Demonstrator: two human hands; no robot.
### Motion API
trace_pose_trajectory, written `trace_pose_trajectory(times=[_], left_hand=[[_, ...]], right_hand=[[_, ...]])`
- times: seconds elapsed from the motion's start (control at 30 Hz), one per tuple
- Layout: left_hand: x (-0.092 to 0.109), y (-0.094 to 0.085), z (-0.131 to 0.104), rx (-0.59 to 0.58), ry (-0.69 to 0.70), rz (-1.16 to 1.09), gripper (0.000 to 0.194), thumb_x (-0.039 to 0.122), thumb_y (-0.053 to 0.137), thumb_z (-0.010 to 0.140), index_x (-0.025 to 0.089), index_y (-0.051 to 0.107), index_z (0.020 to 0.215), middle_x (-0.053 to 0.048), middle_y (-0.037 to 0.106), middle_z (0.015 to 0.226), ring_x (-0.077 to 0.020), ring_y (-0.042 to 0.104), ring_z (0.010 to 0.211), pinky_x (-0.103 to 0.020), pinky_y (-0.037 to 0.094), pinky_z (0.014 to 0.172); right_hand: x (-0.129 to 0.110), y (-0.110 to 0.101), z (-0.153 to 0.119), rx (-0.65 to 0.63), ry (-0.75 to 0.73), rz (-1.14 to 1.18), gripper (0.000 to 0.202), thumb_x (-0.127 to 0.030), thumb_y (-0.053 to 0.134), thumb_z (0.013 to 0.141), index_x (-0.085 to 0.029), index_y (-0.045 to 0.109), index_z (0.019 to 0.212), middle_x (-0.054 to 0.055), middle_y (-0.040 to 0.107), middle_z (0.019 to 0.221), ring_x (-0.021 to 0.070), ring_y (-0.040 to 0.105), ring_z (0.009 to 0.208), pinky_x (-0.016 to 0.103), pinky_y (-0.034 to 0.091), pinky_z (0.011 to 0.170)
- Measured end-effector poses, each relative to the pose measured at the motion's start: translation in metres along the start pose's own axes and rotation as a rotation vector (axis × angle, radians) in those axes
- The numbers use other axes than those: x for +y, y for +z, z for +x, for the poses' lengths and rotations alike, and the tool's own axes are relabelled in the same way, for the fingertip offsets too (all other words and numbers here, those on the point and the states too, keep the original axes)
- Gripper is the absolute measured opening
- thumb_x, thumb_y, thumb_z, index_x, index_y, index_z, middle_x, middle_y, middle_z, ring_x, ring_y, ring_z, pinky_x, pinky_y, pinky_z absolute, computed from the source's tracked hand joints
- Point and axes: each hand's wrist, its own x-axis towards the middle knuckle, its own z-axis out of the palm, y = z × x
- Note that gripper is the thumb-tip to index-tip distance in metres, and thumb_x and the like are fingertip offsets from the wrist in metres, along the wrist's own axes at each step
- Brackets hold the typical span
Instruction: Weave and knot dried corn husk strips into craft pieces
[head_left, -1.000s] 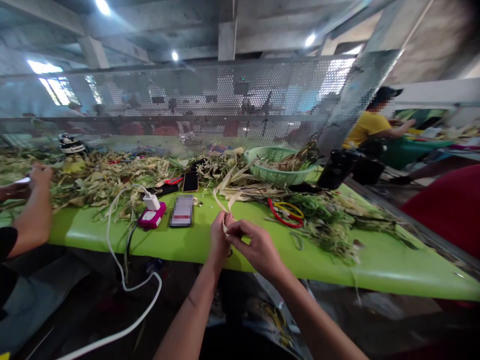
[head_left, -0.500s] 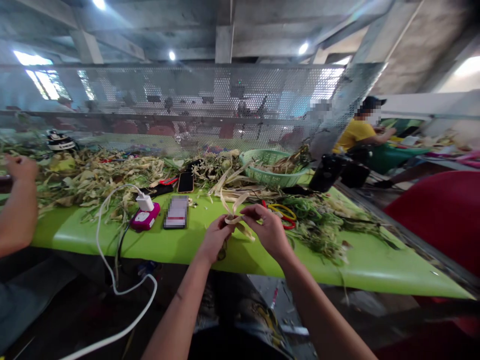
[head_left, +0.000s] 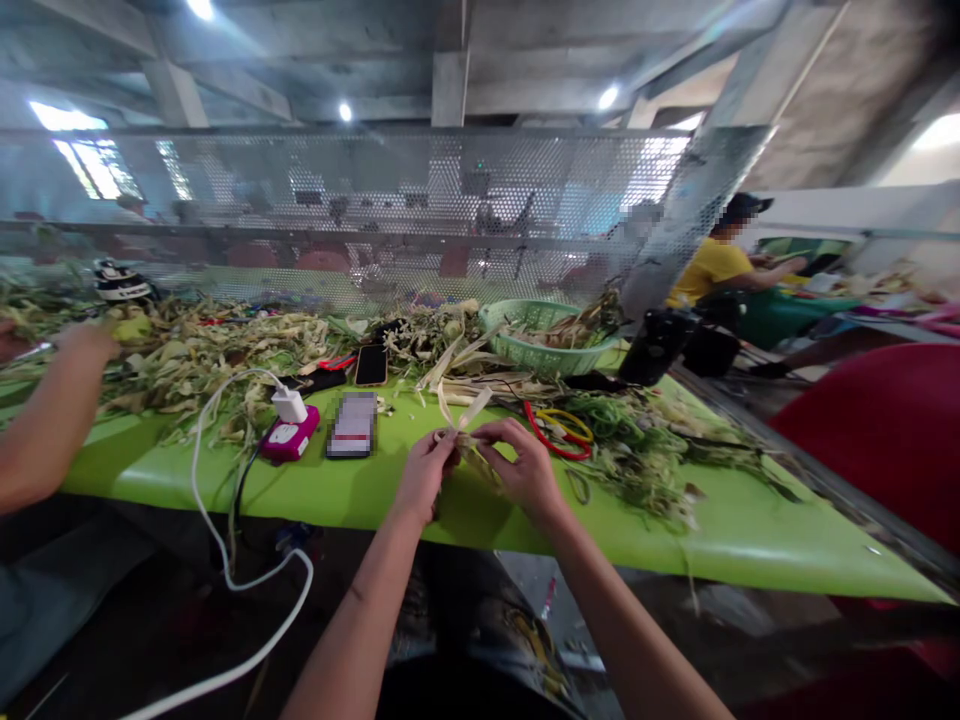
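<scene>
A small bundle of pale, dry husk strips point(head_left: 466, 412) rises in a V above my hands, at the front of the green-covered table. My left hand point(head_left: 426, 465) pinches its folded base between thumb and fingers. From the other side, my right hand point(head_left: 519, 458) grips a strip end near the same spot, with thumb and forefinger close together. The lower ends of the strips hang between both hands and are partly blurred. Just beyond the right hand lie scissors with red and yellow handles point(head_left: 566, 432).
A phone point(head_left: 352, 425) and a pink power adapter point(head_left: 291, 435) with a white cable point(head_left: 196, 470) lie at left. Behind are heaps of dried leaves point(head_left: 247, 345), a second phone point(head_left: 371, 366) and a green basket point(head_left: 551, 340). Another person's arm point(head_left: 64, 405) reaches in from the left.
Both hands have shifted slightly left; the strip that looped between them now sits lower and tighter. The right hand has moved down and left. The neighbour's arm has swung right over the leaves.
</scene>
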Motion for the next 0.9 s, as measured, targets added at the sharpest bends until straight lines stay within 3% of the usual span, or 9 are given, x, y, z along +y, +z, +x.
trace_pose_trajectory(times=[0.1,0.2,0.4,0.73,0.9], left_hand=[[0.004,0.0,0.001,0.059,-0.016,-0.041,0.035,0.048,0.073,0.067,0.015,0.063,0.074,0.004,0.049,0.06,-0.0065,0.043,0.053,-0.017,0.032,0.05],[0.004,-0.002,0.002,0.087,-0.029,-0.067,0.037,0.048,0.075,0.063,0.015,0.063,0.074,0.004,0.051,0.061,-0.0066,0.045,0.053,-0.017,0.034,0.05],[0.0,-0.006,0.005,0.027,-0.037,-0.064,0.037,0.049,0.074,0.064,0.016,0.063,0.076,0.003,0.052,0.062,-0.0067,0.045,0.053,-0.018,0.034,0.051],[-0.007,-0.003,0.006,-0.068,0.142,0.294,0.038,0.053,0.062,0.075,0.017,0.054,0.066,0.005,0.041,0.057,-0.0095,0.035,0.054,-0.023,0.026,0.052],[-0.005,0.001,0.001,-0.121,0.166,0.303,0.036,0.052,0.058,0.079,0.018,0.057,0.069,0.004,0.042,0.059,-0.0108,0.036,0.057,-0.024,0.028,0.055]], right_hand=[[0.002,-0.002,-0.004,-0.066,-0.091,-0.122,0.03,-0.011,0.059,0.081,-0.027,0.068,0.104,0.007,0.062,0.107,0.0236,0.057,0.104,0.04,0.046,0.09],[0.002,-0.002,-0.006,-0.122,-0.133,-0.24,0.039,-0.007,0.06,0.079,-0.03,0.068,0.109,0.006,0.062,0.115,0.025,0.055,0.108,0.043,0.042,0.093],[0.0,-0.001,-0.006,-0.141,-0.16,-0.333,0.035,-0.012,0.062,0.081,-0.032,0.068,0.109,0.003,0.063,0.121,0.0248,0.056,0.106,0.042,0.041,0.091],[-0.011,-0.002,-0.008,-0.133,-0.116,-0.216,0.015,-0.025,0.056,0.089,-0.028,0.07,0.094,0.005,0.072,0.1,0.024,0.058,0.093,0.041,0.041,0.086],[-0.005,0.004,-0.009,0.042,0.011,-0.122,0.013,-0.03,0.059,0.087,-0.024,0.067,0.079,0.003,0.065,0.075,0.0215,0.056,0.077,0.033,0.043,0.073]])
